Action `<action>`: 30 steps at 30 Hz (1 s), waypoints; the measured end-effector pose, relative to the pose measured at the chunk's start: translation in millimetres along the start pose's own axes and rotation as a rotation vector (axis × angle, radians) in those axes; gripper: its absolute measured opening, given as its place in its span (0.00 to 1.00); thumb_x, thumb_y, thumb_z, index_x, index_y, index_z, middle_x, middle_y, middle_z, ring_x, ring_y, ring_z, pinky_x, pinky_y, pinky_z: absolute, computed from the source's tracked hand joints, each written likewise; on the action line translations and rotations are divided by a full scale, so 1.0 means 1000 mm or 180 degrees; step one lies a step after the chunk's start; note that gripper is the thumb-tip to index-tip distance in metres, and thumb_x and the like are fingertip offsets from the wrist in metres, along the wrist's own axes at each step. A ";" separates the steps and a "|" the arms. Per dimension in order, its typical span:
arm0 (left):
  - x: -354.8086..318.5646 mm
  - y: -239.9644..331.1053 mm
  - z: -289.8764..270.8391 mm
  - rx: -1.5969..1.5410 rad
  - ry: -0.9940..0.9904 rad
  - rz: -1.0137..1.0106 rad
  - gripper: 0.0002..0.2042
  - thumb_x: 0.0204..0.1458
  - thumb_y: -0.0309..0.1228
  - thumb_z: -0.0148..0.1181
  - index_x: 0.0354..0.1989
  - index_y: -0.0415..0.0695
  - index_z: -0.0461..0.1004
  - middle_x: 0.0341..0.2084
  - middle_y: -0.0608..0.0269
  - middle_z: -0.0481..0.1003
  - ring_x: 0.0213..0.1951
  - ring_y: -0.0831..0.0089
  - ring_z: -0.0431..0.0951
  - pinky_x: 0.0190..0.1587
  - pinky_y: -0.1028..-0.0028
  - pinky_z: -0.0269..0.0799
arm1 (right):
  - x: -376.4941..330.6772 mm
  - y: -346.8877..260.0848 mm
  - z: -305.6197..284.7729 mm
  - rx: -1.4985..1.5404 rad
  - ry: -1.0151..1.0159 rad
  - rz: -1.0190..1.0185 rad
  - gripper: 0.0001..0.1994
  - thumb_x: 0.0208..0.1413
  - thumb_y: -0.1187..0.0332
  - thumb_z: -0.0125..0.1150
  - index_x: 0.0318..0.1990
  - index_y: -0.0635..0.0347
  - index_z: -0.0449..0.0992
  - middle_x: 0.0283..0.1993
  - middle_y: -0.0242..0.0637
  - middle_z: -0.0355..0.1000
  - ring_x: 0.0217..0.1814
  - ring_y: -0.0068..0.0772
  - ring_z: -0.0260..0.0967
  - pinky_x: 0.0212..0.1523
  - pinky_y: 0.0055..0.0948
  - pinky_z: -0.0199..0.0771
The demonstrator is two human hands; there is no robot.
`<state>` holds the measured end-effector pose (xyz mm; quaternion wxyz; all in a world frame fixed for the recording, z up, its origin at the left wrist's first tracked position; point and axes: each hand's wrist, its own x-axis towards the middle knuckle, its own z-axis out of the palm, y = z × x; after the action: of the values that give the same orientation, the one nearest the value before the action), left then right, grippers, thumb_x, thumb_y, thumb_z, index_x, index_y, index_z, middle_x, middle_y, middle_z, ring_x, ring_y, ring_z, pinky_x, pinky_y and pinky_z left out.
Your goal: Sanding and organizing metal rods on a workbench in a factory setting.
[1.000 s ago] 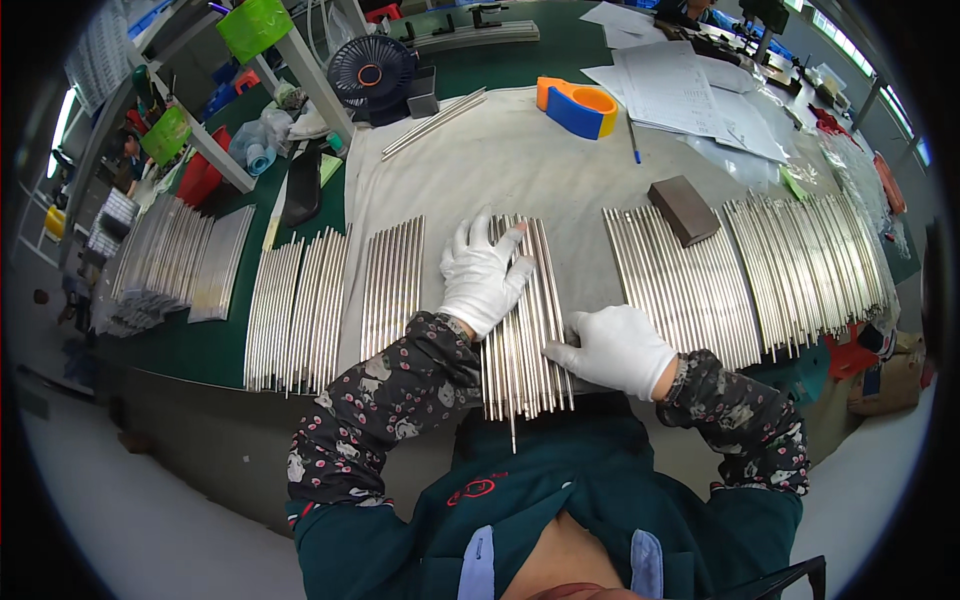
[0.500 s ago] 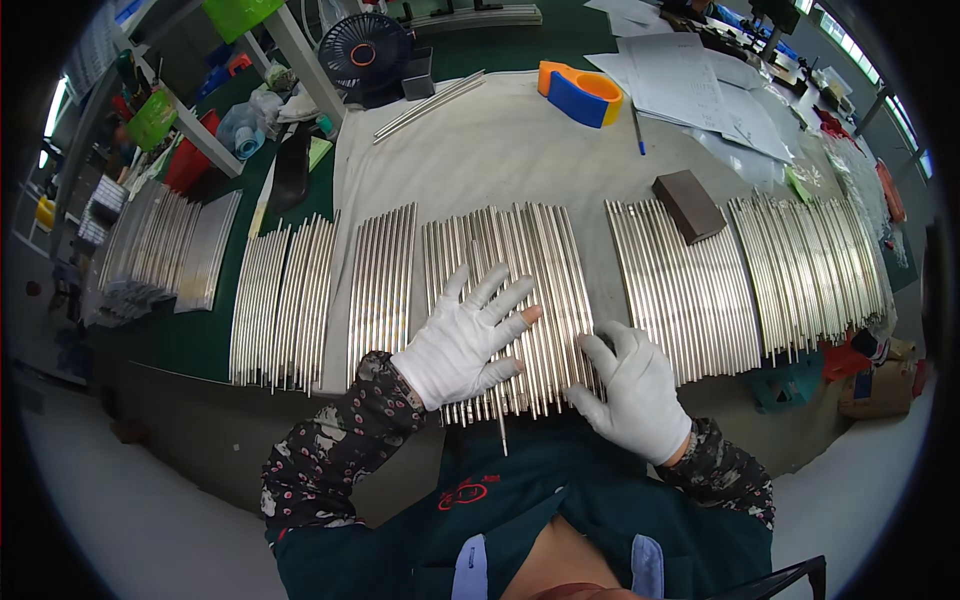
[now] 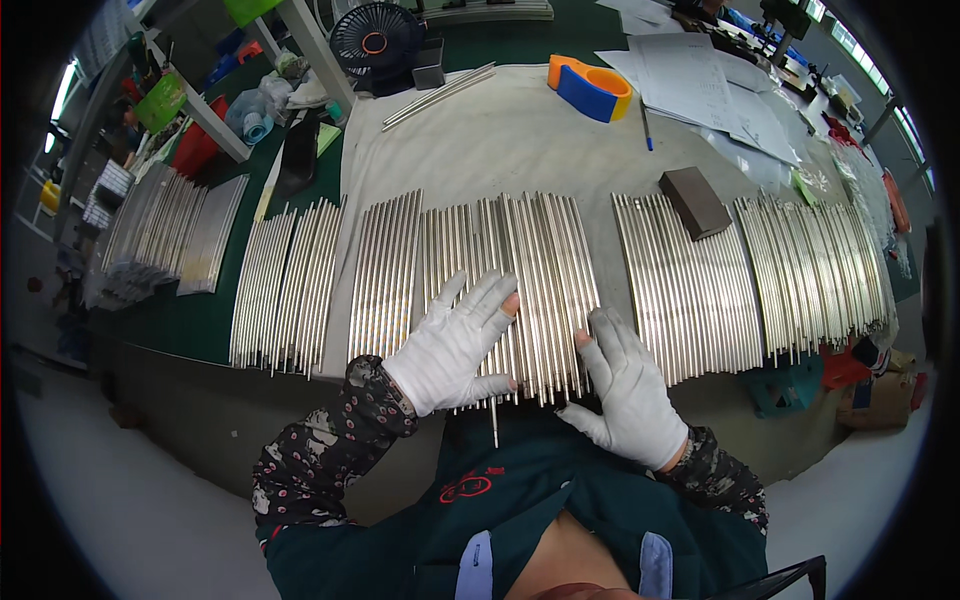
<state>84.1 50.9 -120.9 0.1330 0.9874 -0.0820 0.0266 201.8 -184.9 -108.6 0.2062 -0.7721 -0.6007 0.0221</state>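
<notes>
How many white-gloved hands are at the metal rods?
2. The left hand lies across the lower part of the middle group of rods; the right hand is at that group's right edge. Neither looks hidden.

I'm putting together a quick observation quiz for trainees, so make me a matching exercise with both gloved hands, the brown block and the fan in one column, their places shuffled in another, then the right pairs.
1. left hand
2. right hand
3. brown block
4. fan

A. on top of the right-hand rod group
B. beside a small grey box
C. at the right edge of the central rods
D. palm down across the central rods

Pairs: 1-D, 2-C, 3-A, 4-B
</notes>
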 end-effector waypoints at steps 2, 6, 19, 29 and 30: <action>0.003 0.002 0.000 0.0050 -0.0009 -0.0003 0.47 0.47 0.58 0.53 0.70 0.45 0.41 0.67 0.46 0.46 0.68 0.51 0.47 0.67 0.48 0.37 | 0.002 0.000 -0.001 0.0042 0.0174 -0.0087 0.38 0.46 0.48 0.62 0.57 0.71 0.60 0.61 0.60 0.56 0.65 0.62 0.52 0.63 0.53 0.54; 0.013 0.008 0.005 0.0265 -0.0004 0.0388 0.46 0.47 0.59 0.53 0.70 0.47 0.43 0.67 0.49 0.48 0.68 0.51 0.48 0.67 0.47 0.36 | 0.007 -0.003 -0.008 -0.0264 -0.0156 -0.0154 0.38 0.46 0.50 0.63 0.57 0.73 0.60 0.61 0.59 0.56 0.65 0.62 0.52 0.62 0.53 0.56; 0.007 0.012 0.005 0.0012 0.0082 0.0417 0.47 0.48 0.62 0.49 0.69 0.44 0.43 0.66 0.48 0.51 0.67 0.51 0.50 0.66 0.46 0.40 | 0.007 -0.002 -0.007 -0.0385 -0.0332 -0.0087 0.39 0.47 0.44 0.59 0.57 0.68 0.63 0.62 0.56 0.56 0.67 0.59 0.50 0.67 0.54 0.45; -0.008 0.043 -0.016 -0.0223 -0.0442 0.0325 0.51 0.37 0.63 0.60 0.63 0.33 0.54 0.64 0.41 0.51 0.67 0.50 0.48 0.67 0.46 0.32 | 0.011 -0.012 -0.010 -0.0718 -0.0589 -0.0175 0.41 0.43 0.38 0.59 0.58 0.61 0.65 0.62 0.51 0.58 0.67 0.54 0.50 0.63 0.63 0.46; -0.012 0.046 -0.020 -0.0228 -0.0455 0.0325 0.51 0.37 0.63 0.60 0.63 0.33 0.54 0.64 0.41 0.51 0.67 0.50 0.48 0.67 0.46 0.32 | 0.012 -0.013 -0.009 -0.0707 -0.0593 -0.0168 0.41 0.43 0.38 0.59 0.58 0.61 0.65 0.62 0.51 0.58 0.67 0.54 0.50 0.63 0.63 0.46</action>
<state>63.6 14.3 -90.7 0.1605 0.9759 -0.1425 -0.0401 195.9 -173.7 -93.5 0.0634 -0.7687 -0.6361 0.0216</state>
